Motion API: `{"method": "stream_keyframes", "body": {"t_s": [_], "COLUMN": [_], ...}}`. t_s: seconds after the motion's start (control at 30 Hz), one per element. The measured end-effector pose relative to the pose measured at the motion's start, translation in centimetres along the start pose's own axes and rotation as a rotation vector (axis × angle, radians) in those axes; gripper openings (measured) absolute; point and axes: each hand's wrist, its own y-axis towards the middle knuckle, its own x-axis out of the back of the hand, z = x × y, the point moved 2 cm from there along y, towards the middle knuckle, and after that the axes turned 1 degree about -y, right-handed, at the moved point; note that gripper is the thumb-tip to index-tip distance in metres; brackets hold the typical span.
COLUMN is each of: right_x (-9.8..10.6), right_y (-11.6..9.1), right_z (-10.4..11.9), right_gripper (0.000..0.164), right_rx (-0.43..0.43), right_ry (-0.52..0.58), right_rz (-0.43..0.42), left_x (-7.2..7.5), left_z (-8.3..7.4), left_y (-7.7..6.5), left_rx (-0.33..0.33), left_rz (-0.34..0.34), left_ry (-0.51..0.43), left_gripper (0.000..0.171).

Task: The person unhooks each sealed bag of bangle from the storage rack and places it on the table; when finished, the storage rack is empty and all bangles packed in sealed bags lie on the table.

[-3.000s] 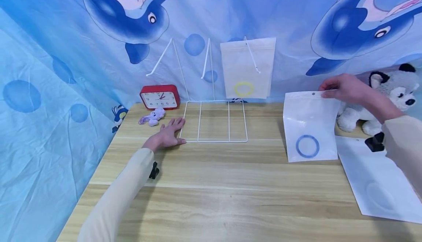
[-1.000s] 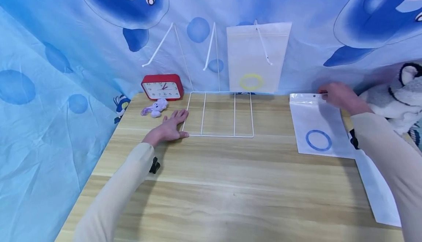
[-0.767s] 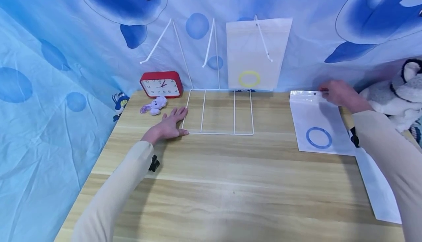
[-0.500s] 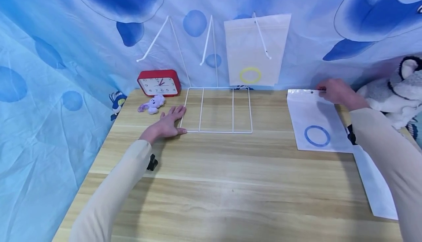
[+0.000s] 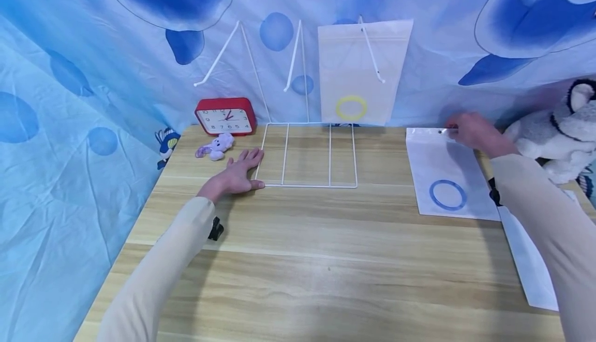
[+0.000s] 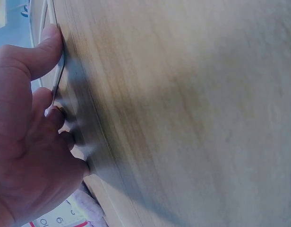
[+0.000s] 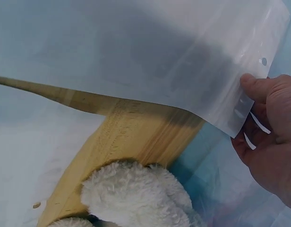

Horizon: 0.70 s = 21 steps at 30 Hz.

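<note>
My left hand (image 5: 235,176) rests with spread fingers on the left side of a white wire display rack (image 5: 307,186) lying on the table. In the left wrist view its thumb (image 6: 46,49) touches the rack's wire. My right hand (image 5: 477,134) pinches the top right edge of a white zip bag (image 5: 458,168) with a blue ring printed on it. In the right wrist view the thumb lies on the bag's face beside the punched hole, fingers behind. On the rack's right hook hangs another zip bag (image 5: 358,68) with a yellow ring. The rack's other two hooks hold nothing.
Another white bag (image 5: 528,259) lies at the right, partly under the right sleeve. A plush husky (image 5: 556,130) sits at the back right. A red clock (image 5: 225,116) and a small purple plush toy (image 5: 217,147) stand left of the rack. A blue curtain (image 5: 433,93) closes the back.
Over three seconds the blue-ring bag, pinched by my right hand, has gone from tilted up to lying flatter near the table. My left hand stays on the rack. The head view has shifted.
</note>
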Motion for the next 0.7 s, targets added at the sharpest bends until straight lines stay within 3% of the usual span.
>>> {"method": "stream_keyframes", "body": {"t_s": [0.7], "right_x": [-1.5], "right_y": [0.1], "right_z": [0.2], "right_gripper": [0.023], "right_rx": [0.043], "right_ry": [-0.154], "right_rz": [-0.170], "left_x": [-0.1], "left_z": [0.0], "left_y": [-0.1], "left_rx": [0.005], "left_rz": [-0.001], "left_ry": [0.010], "left_gripper": [0.091]}}
